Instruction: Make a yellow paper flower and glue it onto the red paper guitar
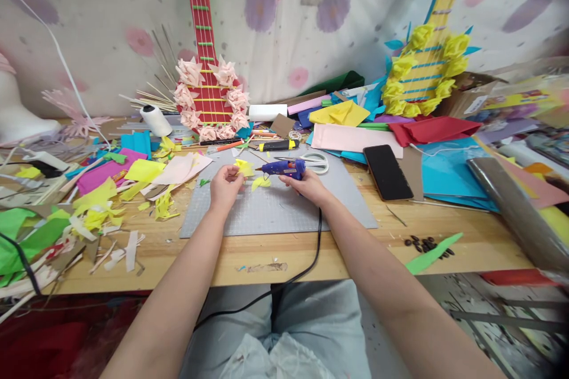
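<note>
My left hand point(226, 188) pinches a small yellow paper flower point(243, 168) above the grey cutting mat point(267, 216). In my right hand point(310, 185) is a blue hot glue gun point(288, 169), its nozzle pointing left toward the flower. Between the two, a loose yellow paper petal point(260, 183) shows just below the nozzle; whether it lies on the mat I cannot tell. The glue gun's black cord point(318, 243) runs down over the table edge toward my lap. Behind the gun lie white-handled scissors point(317, 161) and a black and yellow utility knife point(278, 145).
A red paper guitar point(204, 41) with pink flowers and a yellow one point(422, 71) with yellow flowers lean at the back. A phone point(387, 173) lies right of the mat, dark beans point(429, 246) nearer me. Paper scraps point(98, 201) cover the left side.
</note>
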The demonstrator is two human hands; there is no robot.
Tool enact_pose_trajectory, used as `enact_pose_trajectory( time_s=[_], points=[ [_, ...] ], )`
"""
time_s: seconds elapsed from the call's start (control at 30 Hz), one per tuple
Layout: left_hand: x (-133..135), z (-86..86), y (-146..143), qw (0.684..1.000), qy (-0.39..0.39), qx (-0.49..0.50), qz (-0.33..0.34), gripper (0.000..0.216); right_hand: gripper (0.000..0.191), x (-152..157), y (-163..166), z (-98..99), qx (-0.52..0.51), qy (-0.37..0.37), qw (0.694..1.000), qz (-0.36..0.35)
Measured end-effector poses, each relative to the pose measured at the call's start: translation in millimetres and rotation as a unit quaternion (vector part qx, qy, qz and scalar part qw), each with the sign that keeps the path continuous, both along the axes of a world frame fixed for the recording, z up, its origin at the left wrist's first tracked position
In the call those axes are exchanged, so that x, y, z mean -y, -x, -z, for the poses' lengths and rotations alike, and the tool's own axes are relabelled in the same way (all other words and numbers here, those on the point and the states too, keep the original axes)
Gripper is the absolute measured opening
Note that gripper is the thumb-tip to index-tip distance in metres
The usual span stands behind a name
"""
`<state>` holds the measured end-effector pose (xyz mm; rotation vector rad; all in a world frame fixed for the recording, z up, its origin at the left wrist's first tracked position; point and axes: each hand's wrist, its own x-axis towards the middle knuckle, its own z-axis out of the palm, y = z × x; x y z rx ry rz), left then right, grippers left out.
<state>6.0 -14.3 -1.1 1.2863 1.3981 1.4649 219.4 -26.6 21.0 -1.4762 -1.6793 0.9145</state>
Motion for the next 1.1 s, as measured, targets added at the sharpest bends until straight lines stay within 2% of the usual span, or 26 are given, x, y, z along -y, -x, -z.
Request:
enact_pose_trajectory(
  time_s=[0.17, 0.73, 1.1],
  points=[
    [-0.8, 1.1, 0.1, 1.000, -0.003, 0.007, 0.000, 0.023, 0.043, -0.5, 1.6, 1.1, 0.005, -0.029, 0.999, -0.039],
    [-0.1, -0.1, -0.7, 1.000, 0.007, 0.016, 0.017, 0.022, 0.041, -2.3, 5.8, 2.3, 0.006, -0.062, 0.997, -0.051],
    [-0.6, 1.5, -0.5, 1.000, 0.010, 0.002, 0.026, 0.022, 0.040, -4.8, 6.1, 7.1, -0.005, -0.072, 0.997, -0.033]
  ],
)
